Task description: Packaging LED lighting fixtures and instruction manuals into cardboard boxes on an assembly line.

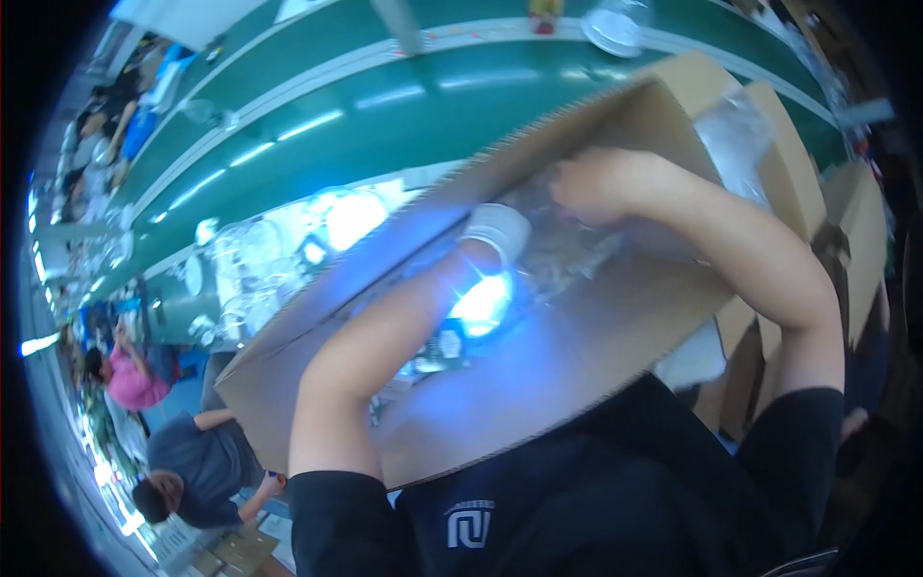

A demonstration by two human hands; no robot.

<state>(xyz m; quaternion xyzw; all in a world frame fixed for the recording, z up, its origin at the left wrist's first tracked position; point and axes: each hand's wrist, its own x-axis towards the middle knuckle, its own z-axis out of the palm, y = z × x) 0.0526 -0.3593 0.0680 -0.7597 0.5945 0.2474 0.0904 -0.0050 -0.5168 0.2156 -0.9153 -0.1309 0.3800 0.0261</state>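
Observation:
Both my arms reach into a large open cardboard box [577,332] held at a slant against my front. At the end of my left forearm [394,322] a round white plastic-looking piece [497,234] covers the hand, so its fingers are hidden. A bright glare beside that wrist washes out part of the box's inside. Higher up and to the right, my right hand [601,188] is closed, its curled fingers blurred. It is over crumpled clear plastic [567,255] inside the box; what it pinches, if anything, does not show.
A green worktable [385,120] runs behind the box, with clear plastic pieces [255,260] at left and a clear round container [616,29] at the far edge. More cardboard boxes [788,163] stand at right. Co-workers, one in a grey shirt [197,462], are on the left.

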